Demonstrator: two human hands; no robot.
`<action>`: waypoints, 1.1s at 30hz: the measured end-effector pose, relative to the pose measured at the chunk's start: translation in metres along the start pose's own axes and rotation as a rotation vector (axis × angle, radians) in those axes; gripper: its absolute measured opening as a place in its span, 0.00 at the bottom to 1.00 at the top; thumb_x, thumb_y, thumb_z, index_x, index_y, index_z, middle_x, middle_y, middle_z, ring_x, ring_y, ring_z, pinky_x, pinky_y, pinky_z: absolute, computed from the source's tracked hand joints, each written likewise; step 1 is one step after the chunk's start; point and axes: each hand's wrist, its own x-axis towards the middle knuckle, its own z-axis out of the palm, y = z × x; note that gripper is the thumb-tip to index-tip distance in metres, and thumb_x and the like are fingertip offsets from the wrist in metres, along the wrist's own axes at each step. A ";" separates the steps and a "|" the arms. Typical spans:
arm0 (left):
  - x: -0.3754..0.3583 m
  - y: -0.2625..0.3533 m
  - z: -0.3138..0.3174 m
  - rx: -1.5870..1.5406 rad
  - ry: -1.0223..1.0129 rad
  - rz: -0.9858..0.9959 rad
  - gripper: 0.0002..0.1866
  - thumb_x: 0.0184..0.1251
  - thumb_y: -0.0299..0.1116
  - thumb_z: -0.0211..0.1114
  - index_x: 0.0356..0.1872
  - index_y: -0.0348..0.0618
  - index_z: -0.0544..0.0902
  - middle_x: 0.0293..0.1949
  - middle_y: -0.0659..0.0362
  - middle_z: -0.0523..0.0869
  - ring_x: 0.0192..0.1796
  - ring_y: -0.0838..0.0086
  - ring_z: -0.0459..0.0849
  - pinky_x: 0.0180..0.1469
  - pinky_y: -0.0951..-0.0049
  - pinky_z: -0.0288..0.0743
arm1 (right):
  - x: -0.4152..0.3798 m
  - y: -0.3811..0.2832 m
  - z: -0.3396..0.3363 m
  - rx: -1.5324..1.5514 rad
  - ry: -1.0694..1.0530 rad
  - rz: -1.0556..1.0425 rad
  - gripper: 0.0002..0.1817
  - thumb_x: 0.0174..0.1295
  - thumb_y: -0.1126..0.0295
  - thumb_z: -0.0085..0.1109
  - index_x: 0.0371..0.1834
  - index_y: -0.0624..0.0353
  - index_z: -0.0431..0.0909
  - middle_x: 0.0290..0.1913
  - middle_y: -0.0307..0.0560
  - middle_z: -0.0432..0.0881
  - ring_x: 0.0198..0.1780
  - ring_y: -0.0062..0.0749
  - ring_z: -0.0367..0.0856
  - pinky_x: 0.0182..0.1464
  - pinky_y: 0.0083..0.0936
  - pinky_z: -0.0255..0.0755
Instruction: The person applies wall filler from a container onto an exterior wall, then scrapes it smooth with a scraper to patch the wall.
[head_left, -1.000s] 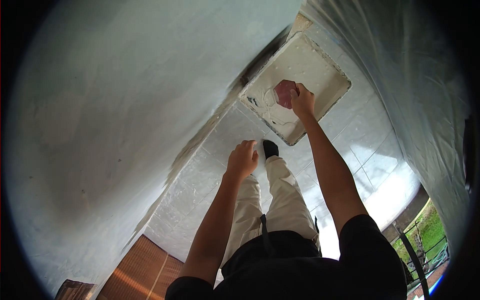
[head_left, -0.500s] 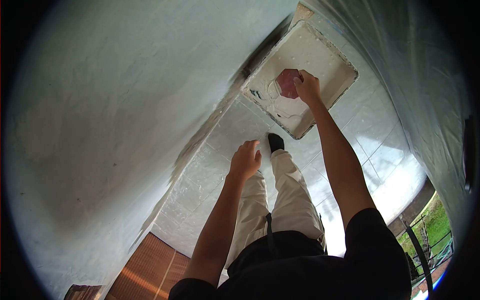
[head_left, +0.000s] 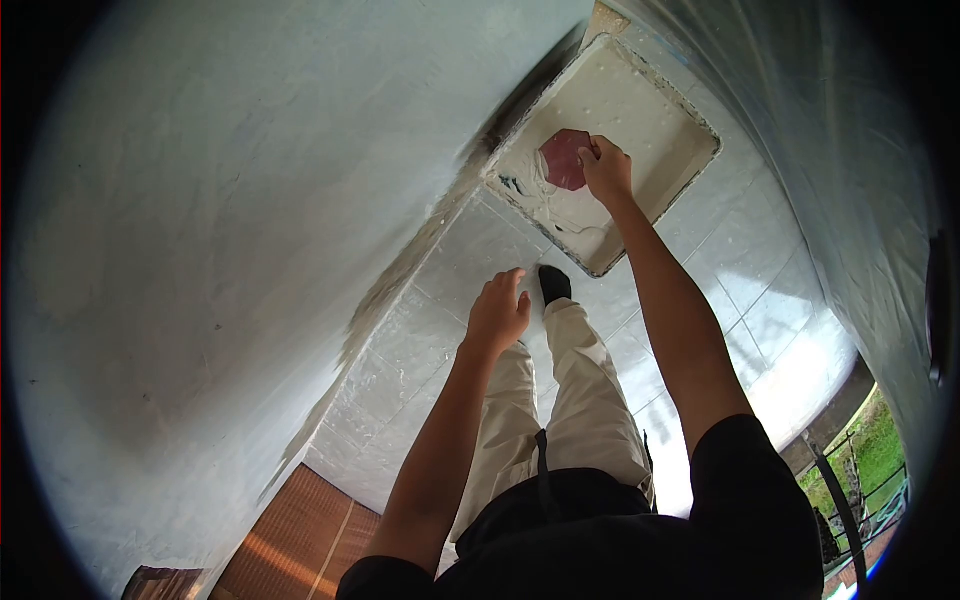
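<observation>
My right hand (head_left: 608, 170) reaches into a shallow rectangular tray (head_left: 676, 187) and grips a flat dark-red octagonal piece (head_left: 565, 160) by its right edge, thumb on top. The piece lies low over the pale, wet, plaster-like mix (head_left: 608, 95) that covers the tray's bottom. Ridges and smears of that mix (head_left: 565, 212) show beside the piece, towards the tray's near left corner. My left hand (head_left: 497, 312) hangs over the floor in front of my legs, holding nothing, with the thumb apart from its loosely bent fingers.
A large pale wall (head_left: 220, 200) rises on the left, its lower edge rough and stained. The tray stands on grey floor tiles (head_left: 480, 240) beyond my dark-socked foot (head_left: 554, 284). Translucent sheeting (head_left: 830, 150) hangs on the right. Brown slatted boards (head_left: 290, 535) lie at lower left.
My right hand has shifted slightly left and away from me across the tray, carrying the dark-red piece with it. The left hand has risen a little and moved slightly right.
</observation>
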 end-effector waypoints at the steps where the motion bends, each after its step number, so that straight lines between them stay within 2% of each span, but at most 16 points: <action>1: 0.002 0.001 -0.002 0.001 0.001 0.001 0.20 0.72 0.32 0.59 0.63 0.42 0.72 0.57 0.47 0.81 0.61 0.53 0.79 0.61 0.57 0.74 | 0.001 0.000 0.000 0.006 -0.018 0.001 0.10 0.61 0.67 0.63 0.40 0.61 0.84 0.33 0.53 0.87 0.37 0.47 0.87 0.44 0.36 0.79; 5: 0.002 0.006 -0.006 -0.019 0.023 0.019 0.20 0.72 0.32 0.59 0.63 0.42 0.72 0.58 0.47 0.80 0.61 0.52 0.79 0.62 0.57 0.74 | 0.001 0.008 0.004 0.103 -0.077 0.094 0.11 0.62 0.65 0.63 0.42 0.61 0.84 0.34 0.50 0.88 0.37 0.40 0.87 0.44 0.33 0.78; 7: 0.000 0.005 -0.006 -0.033 0.025 0.012 0.20 0.72 0.32 0.59 0.63 0.42 0.71 0.58 0.47 0.80 0.61 0.52 0.79 0.62 0.56 0.73 | 0.006 0.030 0.014 0.291 -0.133 0.159 0.13 0.64 0.65 0.64 0.44 0.62 0.85 0.34 0.45 0.88 0.35 0.31 0.85 0.43 0.28 0.77; 8: -0.002 0.003 -0.004 -0.033 0.060 0.038 0.22 0.71 0.32 0.60 0.64 0.41 0.71 0.58 0.46 0.80 0.60 0.50 0.78 0.62 0.55 0.73 | 0.003 0.025 0.010 0.293 -0.134 0.153 0.13 0.64 0.65 0.64 0.44 0.62 0.85 0.34 0.45 0.88 0.35 0.31 0.85 0.43 0.28 0.77; 10: -0.004 0.002 -0.003 -0.035 0.108 0.071 0.23 0.70 0.32 0.60 0.64 0.40 0.70 0.59 0.46 0.79 0.60 0.48 0.78 0.61 0.53 0.74 | -0.011 0.011 -0.005 0.582 -0.213 0.301 0.12 0.66 0.66 0.63 0.46 0.62 0.83 0.36 0.39 0.86 0.35 0.24 0.83 0.43 0.26 0.76; 13: -0.005 0.011 -0.008 -0.026 0.234 0.118 0.26 0.70 0.32 0.60 0.67 0.39 0.67 0.62 0.44 0.76 0.64 0.46 0.74 0.64 0.51 0.71 | -0.030 -0.003 -0.026 0.729 -0.226 0.333 0.11 0.68 0.67 0.62 0.49 0.59 0.79 0.39 0.36 0.84 0.39 0.21 0.81 0.44 0.26 0.76; 15: -0.005 0.020 -0.014 -0.068 0.282 0.134 0.29 0.71 0.33 0.60 0.70 0.38 0.65 0.67 0.42 0.72 0.69 0.44 0.69 0.68 0.49 0.66 | -0.047 -0.025 -0.049 0.820 -0.233 0.377 0.10 0.69 0.68 0.63 0.50 0.54 0.77 0.43 0.36 0.81 0.45 0.23 0.80 0.48 0.27 0.76; 19: -0.010 0.040 -0.026 0.000 0.361 0.190 0.31 0.72 0.35 0.59 0.73 0.39 0.62 0.72 0.41 0.65 0.74 0.43 0.62 0.73 0.47 0.59 | -0.075 -0.061 -0.088 1.000 -0.269 0.276 0.11 0.69 0.71 0.62 0.51 0.53 0.74 0.47 0.38 0.80 0.49 0.26 0.79 0.52 0.30 0.75; 22: -0.031 0.070 -0.058 0.015 0.428 0.251 0.32 0.72 0.36 0.59 0.74 0.39 0.62 0.74 0.41 0.62 0.77 0.44 0.59 0.74 0.46 0.56 | -0.095 -0.119 -0.122 1.086 -0.257 0.097 0.12 0.69 0.73 0.60 0.53 0.54 0.72 0.50 0.38 0.79 0.51 0.26 0.78 0.56 0.32 0.75; 24: -0.048 0.089 -0.088 0.033 0.475 0.300 0.33 0.71 0.34 0.60 0.74 0.40 0.62 0.75 0.41 0.61 0.78 0.44 0.56 0.76 0.48 0.54 | -0.105 -0.165 -0.145 1.120 -0.265 -0.026 0.13 0.69 0.74 0.60 0.53 0.55 0.72 0.50 0.38 0.79 0.52 0.26 0.78 0.57 0.32 0.75; 26: -0.065 0.106 -0.123 0.030 0.531 0.371 0.33 0.70 0.34 0.61 0.74 0.41 0.62 0.76 0.43 0.59 0.78 0.44 0.56 0.76 0.45 0.54 | -0.115 -0.215 -0.168 1.139 -0.295 -0.142 0.13 0.69 0.74 0.61 0.53 0.55 0.72 0.51 0.38 0.79 0.52 0.26 0.78 0.58 0.32 0.75; 30: -0.105 0.131 -0.198 0.087 0.738 0.471 0.31 0.70 0.35 0.60 0.73 0.40 0.65 0.76 0.43 0.60 0.79 0.45 0.55 0.76 0.43 0.53 | -0.148 -0.325 -0.210 1.164 -0.337 -0.430 0.13 0.68 0.74 0.61 0.54 0.57 0.72 0.52 0.40 0.79 0.53 0.26 0.78 0.57 0.31 0.75; 33: -0.148 0.144 -0.254 0.192 0.884 0.534 0.29 0.71 0.35 0.59 0.72 0.40 0.67 0.76 0.46 0.62 0.79 0.48 0.56 0.77 0.46 0.54 | -0.179 -0.395 -0.229 1.165 -0.383 -0.645 0.14 0.68 0.74 0.61 0.54 0.58 0.72 0.51 0.41 0.80 0.51 0.25 0.79 0.55 0.29 0.76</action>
